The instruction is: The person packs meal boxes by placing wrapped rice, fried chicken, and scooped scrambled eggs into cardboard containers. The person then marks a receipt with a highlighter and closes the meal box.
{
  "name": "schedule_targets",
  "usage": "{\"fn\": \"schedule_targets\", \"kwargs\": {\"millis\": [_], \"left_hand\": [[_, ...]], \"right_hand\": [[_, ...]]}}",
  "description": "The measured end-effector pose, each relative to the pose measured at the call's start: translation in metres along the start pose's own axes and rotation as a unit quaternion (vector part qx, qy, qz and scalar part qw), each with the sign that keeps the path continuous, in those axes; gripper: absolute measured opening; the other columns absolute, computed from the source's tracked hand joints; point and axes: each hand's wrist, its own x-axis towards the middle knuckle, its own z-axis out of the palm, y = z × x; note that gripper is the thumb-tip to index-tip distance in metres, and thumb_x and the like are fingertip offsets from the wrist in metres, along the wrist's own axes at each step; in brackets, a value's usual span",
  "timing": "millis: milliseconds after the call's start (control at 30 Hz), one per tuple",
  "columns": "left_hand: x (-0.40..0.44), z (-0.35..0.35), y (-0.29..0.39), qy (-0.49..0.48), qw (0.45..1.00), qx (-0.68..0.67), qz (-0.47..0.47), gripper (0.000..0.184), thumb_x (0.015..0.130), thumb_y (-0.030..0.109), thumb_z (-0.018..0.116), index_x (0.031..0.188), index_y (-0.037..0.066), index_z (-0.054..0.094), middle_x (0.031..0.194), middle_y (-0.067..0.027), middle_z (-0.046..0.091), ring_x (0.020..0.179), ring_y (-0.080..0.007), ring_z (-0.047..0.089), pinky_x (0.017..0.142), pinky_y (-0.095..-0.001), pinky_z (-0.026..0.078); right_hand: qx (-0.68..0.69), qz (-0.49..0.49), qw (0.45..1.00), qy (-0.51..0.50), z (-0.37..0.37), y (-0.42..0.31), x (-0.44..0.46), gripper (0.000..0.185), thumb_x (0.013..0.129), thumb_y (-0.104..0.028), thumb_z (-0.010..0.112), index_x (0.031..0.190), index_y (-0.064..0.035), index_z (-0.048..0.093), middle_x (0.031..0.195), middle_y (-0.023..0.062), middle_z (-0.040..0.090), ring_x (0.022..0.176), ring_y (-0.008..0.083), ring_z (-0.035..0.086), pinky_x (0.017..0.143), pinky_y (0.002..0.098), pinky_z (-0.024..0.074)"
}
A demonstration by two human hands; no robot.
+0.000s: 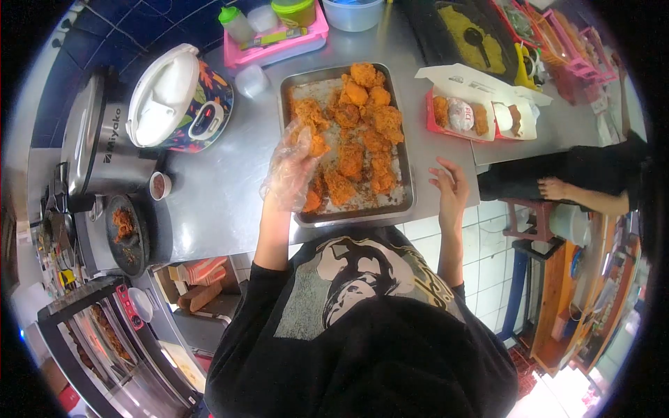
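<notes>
A metal tray (411, 188) on the steel counter holds several pieces of fried chicken (350, 160). My left hand (291, 166), in a clear plastic glove, is over the tray's left edge, its fingers closed on a chicken piece (318, 145). Bare and apart from the tray, my right hand (451, 187) hangs at its right with fingers spread and nothing in them. Behind it, an open red and white box (488, 131) holds chicken pieces, a wrapped item (460, 113) and other food.
A rice cooker (182, 97), a stone mortar (141, 244) with chicken and a small cup (159, 185) stand left. A pink basket (275, 53) and blue tub (353, 14) are behind. Another person's arm (589, 198) is at right, near a stool (531, 223).
</notes>
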Motion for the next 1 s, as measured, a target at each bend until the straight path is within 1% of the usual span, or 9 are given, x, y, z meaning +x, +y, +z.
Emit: {"fn": "schedule_targets", "kwargs": {"millis": [200,400,533,600,667,733,800,900,1000], "left_hand": [[0.006,-0.013,-0.015,0.004,0.999,0.001,0.051,0.059,0.091,0.015,0.060,0.140,0.007,0.028,0.132,-0.0148,0.044,0.118,-0.0270,0.050,0.098,-0.0427,0.044],[0.000,0.012,-0.025,0.162,0.982,0.097,-0.018,0.056,0.091,0.015,0.059,0.139,0.009,0.032,0.126,-0.0164,0.051,0.111,-0.0259,0.055,0.099,-0.0389,0.043],[0.001,0.017,-0.033,0.102,0.968,0.230,0.000,0.061,0.088,0.022,0.064,0.139,0.009,0.035,0.130,-0.0197,0.050,0.115,-0.0293,0.054,0.100,-0.0387,0.041],[-0.001,0.014,-0.038,0.116,0.844,0.497,0.166,0.074,0.085,0.038,0.065,0.142,0.006,0.030,0.137,-0.0236,0.042,0.126,-0.0363,0.043,0.105,-0.0436,0.034],[-0.017,0.021,-0.014,0.093,0.761,0.613,0.193,0.086,0.082,0.052,0.061,0.143,0.003,0.025,0.144,-0.0268,0.030,0.135,-0.0424,0.026,0.111,-0.0452,0.023],[-0.050,0.034,0.017,0.109,0.755,0.635,0.122,0.088,0.083,0.050,0.060,0.147,0.008,0.015,0.151,-0.0236,0.012,0.140,-0.0398,0.011,0.113,-0.0477,0.016],[-0.072,0.023,0.025,0.132,0.784,0.583,0.165,0.085,0.083,0.043,0.063,0.146,0.008,0.019,0.151,-0.0219,0.015,0.139,-0.0413,0.012,0.113,-0.0486,0.016],[-0.106,-0.007,0.040,0.168,0.733,0.512,0.414,0.063,0.082,0.013,0.064,0.138,0.003,0.037,0.147,-0.0202,0.030,0.138,-0.0374,0.022,0.111,-0.0465,0.023],[-0.138,-0.043,0.037,0.118,0.748,0.488,0.434,0.052,0.081,0.006,0.060,0.130,-0.002,0.044,0.136,-0.0204,0.045,0.131,-0.0349,0.037,0.109,-0.0445,0.027]], "right_hand": [[0.001,0.009,1.000,-0.011,-0.008,0.009,0.002,0.024,0.092,-0.007,0.052,0.114,0.0008,0.055,0.115,0.0093,0.058,0.094,0.0184,0.063,0.075,0.0290,0.0515],[0.004,0.039,0.999,-0.037,-0.013,0.015,0.005,0.024,0.091,-0.008,0.053,0.113,0.0003,0.056,0.117,0.0108,0.057,0.096,0.0192,0.062,0.076,0.0293,0.0509],[-0.003,0.054,0.995,-0.083,-0.015,0.032,0.014,0.024,0.091,-0.009,0.054,0.113,-0.0008,0.056,0.118,0.0109,0.057,0.096,0.0192,0.062,0.077,0.0292,0.0505],[-0.011,0.051,0.992,-0.117,-0.011,0.037,0.018,0.023,0.092,-0.011,0.054,0.114,-0.0031,0.057,0.118,0.0091,0.058,0.097,0.0188,0.061,0.079,0.0290,0.0490],[-0.003,0.046,0.987,-0.151,-0.001,0.035,0.020,0.023,0.092,-0.011,0.054,0.114,-0.0031,0.057,0.117,0.0087,0.058,0.096,0.0187,0.061,0.078,0.0285,0.0489],[0.001,0.041,0.994,-0.106,0.011,0.029,0.015,0.022,0.093,-0.012,0.054,0.112,-0.0026,0.057,0.111,0.0084,0.059,0.096,0.0180,0.061,0.078,0.0277,0.0489],[-0.001,0.022,0.995,-0.092,0.032,0.011,-0.004,0.021,0.094,-0.013,0.053,0.110,-0.0012,0.057,0.103,0.0082,0.061,0.093,0.0177,0.062,0.077,0.0275,0.0487],[-0.018,-0.034,0.998,-0.056,0.047,0.012,-0.043,0.021,0.096,-0.016,0.051,0.108,-0.0001,0.056,0.089,0.0076,0.062,0.088,0.0168,0.061,0.076,0.0274,0.0482],[-0.045,-0.056,0.997,-0.003,0.060,0.038,-0.120,0.022,0.097,-0.018,0.046,0.105,-0.0007,0.057,0.078,0.0072,0.061,0.085,0.0163,0.060,0.076,0.0273,0.0475]]}}
